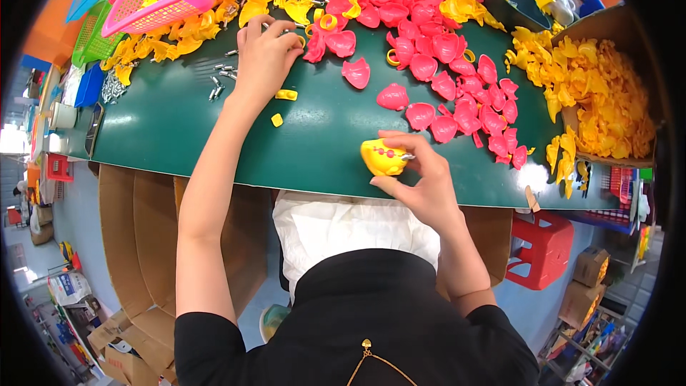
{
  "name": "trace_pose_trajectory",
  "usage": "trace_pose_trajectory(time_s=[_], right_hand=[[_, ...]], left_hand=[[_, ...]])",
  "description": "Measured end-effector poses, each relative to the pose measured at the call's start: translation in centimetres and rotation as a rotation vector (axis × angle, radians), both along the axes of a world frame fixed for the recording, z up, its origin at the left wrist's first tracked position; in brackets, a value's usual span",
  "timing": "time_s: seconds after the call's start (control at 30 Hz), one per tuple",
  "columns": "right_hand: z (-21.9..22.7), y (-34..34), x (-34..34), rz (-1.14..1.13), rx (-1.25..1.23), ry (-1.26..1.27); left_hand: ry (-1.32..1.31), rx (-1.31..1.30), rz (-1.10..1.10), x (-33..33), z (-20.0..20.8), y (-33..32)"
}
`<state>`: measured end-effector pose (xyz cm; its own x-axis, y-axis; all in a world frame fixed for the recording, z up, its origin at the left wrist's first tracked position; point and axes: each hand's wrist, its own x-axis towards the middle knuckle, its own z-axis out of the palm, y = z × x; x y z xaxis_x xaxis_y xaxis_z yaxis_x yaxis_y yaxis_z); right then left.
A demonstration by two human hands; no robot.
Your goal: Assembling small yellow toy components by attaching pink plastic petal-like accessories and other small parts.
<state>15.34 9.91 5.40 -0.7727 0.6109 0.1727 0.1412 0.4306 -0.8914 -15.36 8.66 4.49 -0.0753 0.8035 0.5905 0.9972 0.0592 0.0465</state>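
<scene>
Near the table's front edge, my right hand [427, 171] grips a rounded yellow plastic toy piece [382, 158] between thumb and fingers. Small pink-red marks show on its face, and a metal bit sticks out beside my fingers. My left hand [268, 56] reaches further back over the table, its fingers bent and apart. A yellow ring [302, 41] lies at its thumb tip, but whether they touch I cannot tell. Pink plastic shells [341, 43] lie just right of that hand. Two small yellow pieces, a bar [286, 94] and a block [277, 121], lie below it.
The green table [171, 129] carries a pink heap of shells [429, 36], yellow parts [171, 43] and small metal pieces [218, 82]. A pink basket [118, 20] stands back left. At the right, a cardboard box [636, 25] holds yellow parts. A red stool [541, 250] stands below.
</scene>
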Motion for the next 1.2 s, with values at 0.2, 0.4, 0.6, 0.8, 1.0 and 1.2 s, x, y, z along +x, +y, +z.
trace_pose_trajectory(time_s=[0.2, 0.4, 0.6, 0.8, 1.0, 1.2], right_hand=[[-1.1, 2.2, 2.4, -0.162, -0.654, 0.367], [-1.6, 1.4, -1.1, 0.006, -0.647, 0.374], [1.1, 1.1, -2.0, 0.012, 0.044, -0.069], [1.3, 1.1, -3.5, 0.133, 0.261, -0.121], [0.3, 0.6, -3.7, 0.044, 0.240, -0.083], [-2.0, -1.0, -4.2, -0.071, -0.154, 0.235]], left_hand=[[-0.516, -0.173, -0.182, 8.3, 1.5, -6.0], [-0.882, -0.116, -0.229, 13.4, -1.9, -7.8], [-1.367, -0.234, -0.375, 11.0, -0.5, -9.5], [-1.461, 0.064, -0.457, 10.9, -2.4, -8.8], [-1.579, 0.086, -0.339, 11.6, -2.2, -8.3], [-1.442, 0.140, -0.346, 12.1, -3.0, -8.4]])
